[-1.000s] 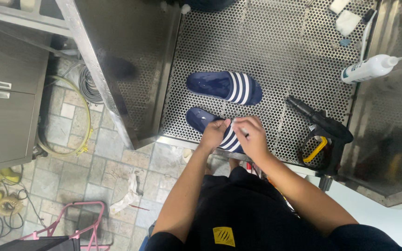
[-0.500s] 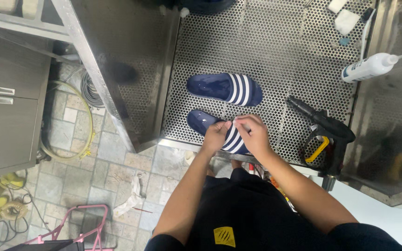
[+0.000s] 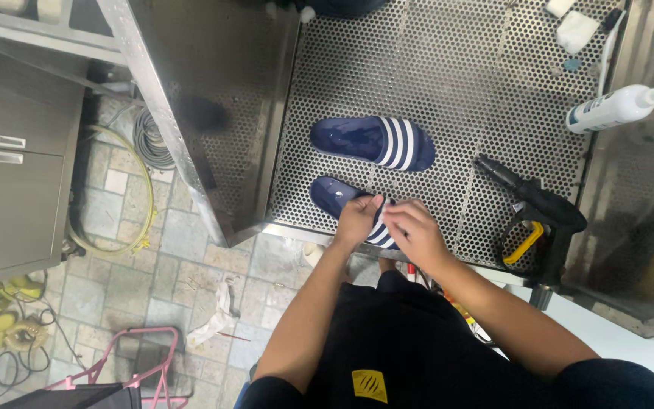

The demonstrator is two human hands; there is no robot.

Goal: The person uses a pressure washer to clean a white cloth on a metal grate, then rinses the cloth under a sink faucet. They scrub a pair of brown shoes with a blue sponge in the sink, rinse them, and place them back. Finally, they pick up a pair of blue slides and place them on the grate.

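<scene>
Two navy slide sandals with white stripes lie on a perforated steel work surface (image 3: 433, 83). The far sandal (image 3: 373, 142) rests untouched. The near sandal (image 3: 333, 195) is under both hands. My left hand (image 3: 357, 220) grips its striped strap from the left side. My right hand (image 3: 414, 231) pinches the strap from the right, fingers curled over it. The strap and the rear half of the near sandal are hidden by my hands.
A black spray gun with a yellow trigger guard (image 3: 533, 210) lies to the right. A white squeeze bottle (image 3: 615, 108) rests on the right steel wall. Steel side panels enclose the bench. Tiled floor, coiled hoses (image 3: 145, 144), a grey cabinet (image 3: 17, 167) and a pink frame (image 3: 138, 363) lie left.
Both hands stay on the near sandal's strap with only small finger shifts. The sandals have not moved.
</scene>
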